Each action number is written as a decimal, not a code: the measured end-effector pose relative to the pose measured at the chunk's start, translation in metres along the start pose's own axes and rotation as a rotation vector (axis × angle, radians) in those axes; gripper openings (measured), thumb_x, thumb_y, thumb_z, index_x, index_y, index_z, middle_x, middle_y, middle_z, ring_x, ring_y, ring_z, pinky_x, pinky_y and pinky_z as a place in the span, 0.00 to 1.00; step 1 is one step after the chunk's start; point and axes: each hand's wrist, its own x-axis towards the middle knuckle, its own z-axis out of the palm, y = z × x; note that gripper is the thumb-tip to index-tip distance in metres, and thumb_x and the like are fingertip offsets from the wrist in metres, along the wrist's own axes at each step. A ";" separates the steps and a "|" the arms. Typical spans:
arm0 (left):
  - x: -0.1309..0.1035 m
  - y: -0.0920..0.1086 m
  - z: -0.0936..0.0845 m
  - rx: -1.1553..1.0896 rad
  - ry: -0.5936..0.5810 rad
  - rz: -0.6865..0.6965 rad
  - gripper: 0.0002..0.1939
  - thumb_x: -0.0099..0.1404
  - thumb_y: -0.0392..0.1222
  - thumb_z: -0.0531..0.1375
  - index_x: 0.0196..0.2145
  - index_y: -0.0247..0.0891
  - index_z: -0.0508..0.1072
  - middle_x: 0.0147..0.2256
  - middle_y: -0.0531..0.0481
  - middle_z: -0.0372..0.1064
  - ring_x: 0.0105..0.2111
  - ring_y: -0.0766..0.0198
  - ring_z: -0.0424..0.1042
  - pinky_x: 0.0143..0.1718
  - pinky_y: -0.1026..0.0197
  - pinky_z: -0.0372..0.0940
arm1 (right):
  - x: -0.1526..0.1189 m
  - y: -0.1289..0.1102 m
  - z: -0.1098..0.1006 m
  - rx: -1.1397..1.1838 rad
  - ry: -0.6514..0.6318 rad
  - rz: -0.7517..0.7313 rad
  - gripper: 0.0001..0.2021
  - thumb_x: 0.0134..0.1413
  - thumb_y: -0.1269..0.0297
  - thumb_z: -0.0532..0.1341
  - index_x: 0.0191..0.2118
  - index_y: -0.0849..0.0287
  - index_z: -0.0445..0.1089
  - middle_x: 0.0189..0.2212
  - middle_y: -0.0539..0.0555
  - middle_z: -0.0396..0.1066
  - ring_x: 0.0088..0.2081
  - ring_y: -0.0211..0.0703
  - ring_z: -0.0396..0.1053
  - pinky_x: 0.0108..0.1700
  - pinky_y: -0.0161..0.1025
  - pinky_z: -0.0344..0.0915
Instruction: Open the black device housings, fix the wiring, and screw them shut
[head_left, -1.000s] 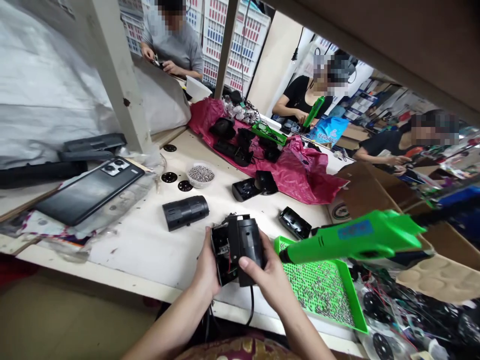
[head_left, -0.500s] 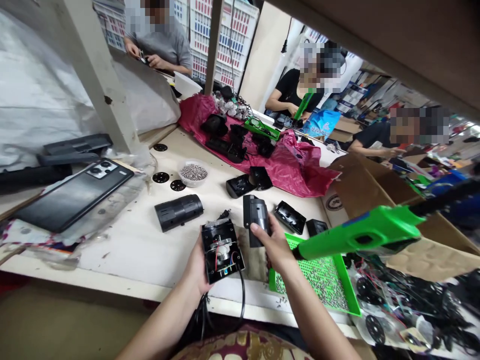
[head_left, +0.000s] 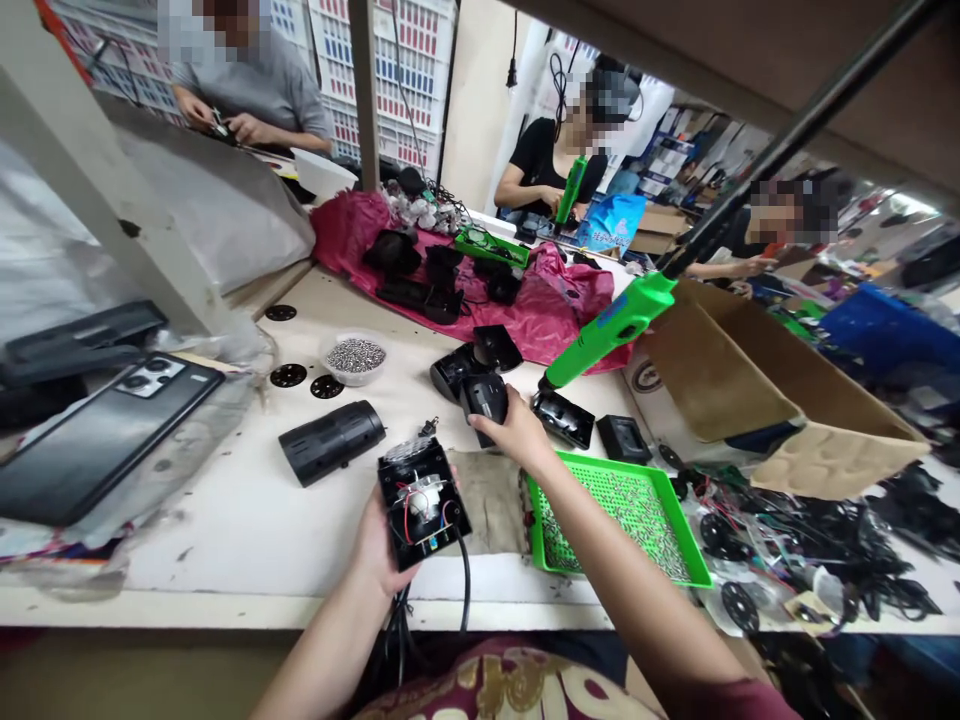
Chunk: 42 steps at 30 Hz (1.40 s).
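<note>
My left hand (head_left: 381, 545) is closed around an open black housing (head_left: 424, 505) with wires, a pale round part and a small circuit board inside. A black cable hangs from it. My right hand (head_left: 517, 428) grips a black plastic cover (head_left: 486, 398), held out over the table beside two more black shells (head_left: 497, 347). Left of the housing lies a ribbed black cylindrical shell (head_left: 331, 442). Just beyond my right hand, a green electric screwdriver (head_left: 611, 330) hangs with its tip by a black half shell (head_left: 564, 418).
A green tray (head_left: 622, 515) of screws lies at the right, a bowl (head_left: 355, 357) of small metal parts further back. A phone (head_left: 112, 430) rests at the left. Behind the pink sheet (head_left: 337, 235) other people work. A cardboard box (head_left: 720, 390) stands at the right.
My right hand has carried the black cover forward, away from the housing, toward the other shells. The green screwdriver has swung back to hang steeper. My left hand still holds the housing.
</note>
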 end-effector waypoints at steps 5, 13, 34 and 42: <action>0.001 -0.001 0.000 0.004 0.011 0.004 0.24 0.68 0.44 0.45 0.51 0.25 0.71 0.36 0.34 0.78 0.37 0.48 0.78 0.42 0.44 0.72 | 0.002 0.010 0.009 -0.085 0.016 -0.044 0.39 0.51 0.52 0.65 0.63 0.67 0.53 0.55 0.70 0.67 0.56 0.59 0.67 0.54 0.49 0.65; 0.003 -0.003 0.001 0.050 0.037 0.016 0.25 0.70 0.46 0.44 0.52 0.25 0.71 0.36 0.35 0.78 0.38 0.50 0.78 0.44 0.46 0.71 | 0.006 0.020 0.024 -0.227 0.099 -0.140 0.40 0.53 0.55 0.64 0.63 0.80 0.52 0.60 0.81 0.58 0.64 0.71 0.53 0.63 0.62 0.51; 0.003 -0.015 0.007 0.131 0.192 0.107 0.28 0.69 0.59 0.48 0.35 0.33 0.78 0.19 0.45 0.73 0.31 0.51 0.78 0.39 0.49 0.73 | -0.118 0.016 -0.008 -0.417 0.030 -0.357 0.15 0.61 0.65 0.56 0.46 0.71 0.71 0.41 0.70 0.72 0.49 0.65 0.69 0.54 0.62 0.67; 0.001 -0.016 0.010 0.145 0.183 0.111 0.26 0.70 0.55 0.49 0.37 0.33 0.78 0.25 0.44 0.77 0.33 0.53 0.78 0.41 0.50 0.73 | -0.116 0.018 -0.011 -0.429 0.022 -0.350 0.21 0.58 0.66 0.60 0.52 0.79 0.69 0.49 0.74 0.71 0.55 0.68 0.65 0.59 0.62 0.63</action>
